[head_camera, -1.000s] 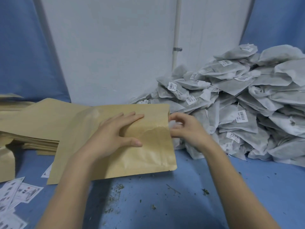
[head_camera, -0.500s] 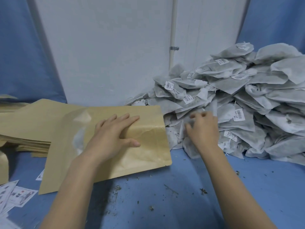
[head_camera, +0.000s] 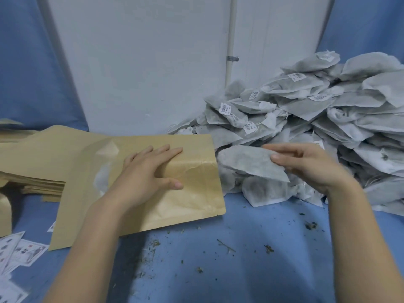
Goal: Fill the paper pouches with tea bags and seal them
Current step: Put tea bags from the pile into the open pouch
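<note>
A brown paper pouch (head_camera: 192, 193) lies flat on the blue table, its mouth facing right. My left hand (head_camera: 148, 173) presses on the pouch, fingers spread over its upper half. A clear window on the pouch shows something pale inside. My right hand (head_camera: 306, 165) holds a grey tea bag (head_camera: 247, 162) by its right end, just right of the pouch's mouth and above the table. Behind it rises a big pile of grey tea bags (head_camera: 328, 119) with small white tags.
A stack of flat brown pouches (head_camera: 32, 154) sits at the left, behind the one I press. Printed paper labels (head_camera: 19, 254) lie at the lower left. Loose tea crumbs (head_camera: 225, 248) dot the blue table in front. A white wall with a pipe (head_camera: 230, 40) stands behind.
My right hand left the pouch's mouth, reached into the pile, and now lifts one tea bag back toward the pouch. My left hand stays pressed on the pouch.
</note>
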{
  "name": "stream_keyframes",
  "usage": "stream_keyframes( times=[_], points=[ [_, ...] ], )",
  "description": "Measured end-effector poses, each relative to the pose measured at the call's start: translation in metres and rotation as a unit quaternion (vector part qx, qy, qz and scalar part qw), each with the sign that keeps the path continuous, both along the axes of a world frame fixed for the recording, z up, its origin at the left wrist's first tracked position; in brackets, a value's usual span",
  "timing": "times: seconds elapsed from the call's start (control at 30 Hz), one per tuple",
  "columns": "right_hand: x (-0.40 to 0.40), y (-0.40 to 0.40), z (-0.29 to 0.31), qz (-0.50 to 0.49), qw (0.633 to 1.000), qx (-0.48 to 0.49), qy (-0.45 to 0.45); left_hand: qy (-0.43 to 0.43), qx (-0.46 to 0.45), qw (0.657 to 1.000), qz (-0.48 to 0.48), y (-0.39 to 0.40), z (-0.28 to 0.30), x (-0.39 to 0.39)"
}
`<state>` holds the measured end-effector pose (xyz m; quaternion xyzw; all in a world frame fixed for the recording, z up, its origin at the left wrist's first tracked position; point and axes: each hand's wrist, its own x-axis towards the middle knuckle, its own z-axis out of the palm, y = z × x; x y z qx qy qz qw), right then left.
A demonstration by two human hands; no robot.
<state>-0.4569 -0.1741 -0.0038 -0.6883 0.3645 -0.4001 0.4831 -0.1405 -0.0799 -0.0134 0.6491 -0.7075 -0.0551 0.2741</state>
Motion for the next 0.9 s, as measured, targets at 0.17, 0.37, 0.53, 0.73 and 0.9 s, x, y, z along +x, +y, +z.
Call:
stream_keyframes(
  times=[0.17, 0.37, 0.53, 0.73, 0.9],
  points=[
    [0.031, 0.006, -0.004, 0.035, 0.998, -0.036, 0.047, 0.020, 0.016, 0.998, -0.060, 0.006, 0.007, -0.007],
    [0.113, 0.019, -0.024, -0.016, 0.988, -0.108, 0.113, 0.007, 0.008, 0.995, -0.099, 0.003, 0.007, -0.025],
    [0.129, 0.019, -0.033, -0.005, 0.986, -0.071, 0.149, -0.029, 0.037, 0.995, -0.083, -0.001, 0.000, -0.016],
    [0.064, -0.001, -0.015, -0.258, 0.945, -0.153, 0.131, -0.011, 0.020, 0.999, -0.044, 0.000, 0.001, -0.007],
    [0.042, -0.014, -0.029, -0.432, 0.827, -0.082, 0.350, 0.000, 0.012, 0.999, -0.039, 0.002, 0.003, -0.008]
  ],
)
